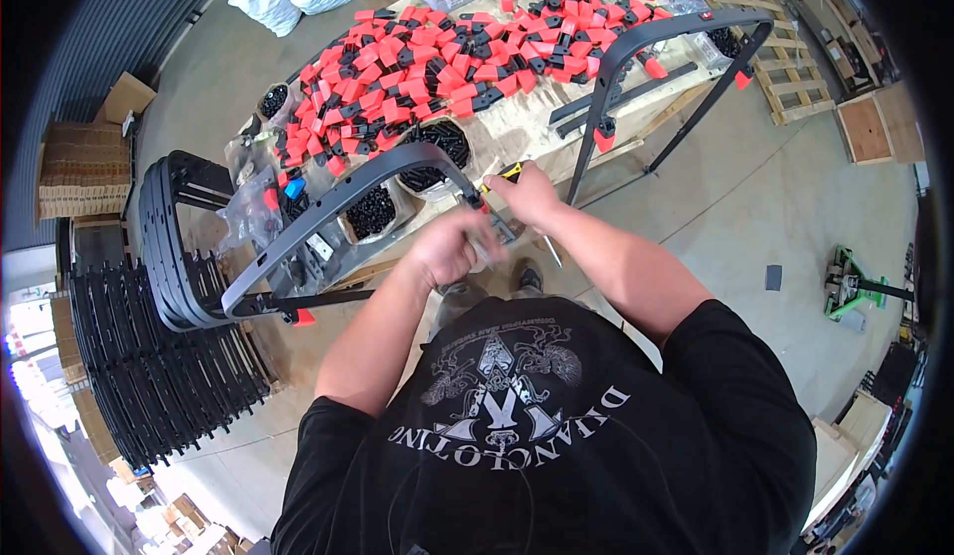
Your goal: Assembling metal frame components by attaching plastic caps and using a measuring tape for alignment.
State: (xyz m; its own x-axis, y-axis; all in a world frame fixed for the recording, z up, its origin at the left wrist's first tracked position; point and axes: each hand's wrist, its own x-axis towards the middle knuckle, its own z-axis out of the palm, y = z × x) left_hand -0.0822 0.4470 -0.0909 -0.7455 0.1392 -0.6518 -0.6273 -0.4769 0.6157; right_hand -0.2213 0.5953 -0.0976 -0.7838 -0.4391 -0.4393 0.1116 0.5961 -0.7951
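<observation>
My right hand (530, 199) is closed around a hand tool with a yellow-and-black handle (511, 172). Its working end cannot be made out. Close by on the left, my left hand (459, 247) is smeared by motion, so its fingers do not show clearly. It is beside the lower end of a black curved frame (343, 204), which arches over the table's near left edge. A red-and-black end piece (301, 317) sits at that frame's far-left foot. To the right of my hands rises another black curved frame (608, 68), with a red end piece (604, 141) on it.
A big heap of red-and-black plastic pieces (427, 63) covers much of the wooden table (512, 128). Tubs of black parts (370, 212) stand along its near edge. Stacked black frames (164, 247) are at the left, and a wooden pallet (795, 88) lies right.
</observation>
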